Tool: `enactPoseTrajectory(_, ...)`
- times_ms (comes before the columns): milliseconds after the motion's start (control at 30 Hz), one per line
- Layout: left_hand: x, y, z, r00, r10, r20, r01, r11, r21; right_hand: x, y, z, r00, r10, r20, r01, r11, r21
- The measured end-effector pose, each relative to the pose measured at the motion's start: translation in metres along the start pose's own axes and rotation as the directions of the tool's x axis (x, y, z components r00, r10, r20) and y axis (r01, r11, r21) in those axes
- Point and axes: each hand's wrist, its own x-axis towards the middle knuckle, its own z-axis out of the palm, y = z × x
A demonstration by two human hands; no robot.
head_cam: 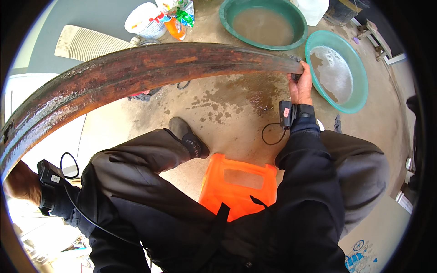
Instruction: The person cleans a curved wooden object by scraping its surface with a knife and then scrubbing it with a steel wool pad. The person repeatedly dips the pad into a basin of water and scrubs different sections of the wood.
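Note:
A long reddish-brown wooden beam (153, 66), grooved along its length, spans the view from the left edge to upper right. Its left part shines wet, and the lens may exaggerate its bend. My right hand (302, 85) wraps a dark scouring pad (295, 76) around the narrow-looking far end. At the left rim, my left hand (22, 182) grips the underside of the beam; its fingers are mostly hidden. Beyond the right hand stands a green basin (360, 85) of sudsy water. Another green basin (227, 25) holds brown water.
An orange plastic stool (239, 201) is between my legs. Wet patches mark the concrete floor (218, 105). Behind the beam are a white bucket (141, 20), an orange spray bottle (175, 29) and a ribbed board (92, 44). A small wooden bench (375, 36) stands at upper right.

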Motion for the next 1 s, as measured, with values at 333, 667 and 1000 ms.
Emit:
enactPoseTrajectory(333, -0.043, 0.005, 0.006, 0.989, 0.007, -0.145, -0.006, 1.0, 0.007, 0.035, 0.047, 0.007, 0.993, 0.105, -0.053, -0.096, 0.986, 0.14)
enactPoseTrajectory(667, -0.107, 0.046, 0.065, 0.958, 0.105, -0.267, -0.111, 0.994, -0.006, 0.062, 0.048, 0.005, 0.993, -0.015, -0.119, -0.01, 0.977, -0.213)
enactPoseTrajectory(1000, -0.201, 0.171, 0.175, 0.732, 0.648, 0.211, -0.669, 0.742, 0.041, -0.05, 0.016, -0.008, 0.92, -0.382, 0.084, 0.371, 0.787, -0.493)
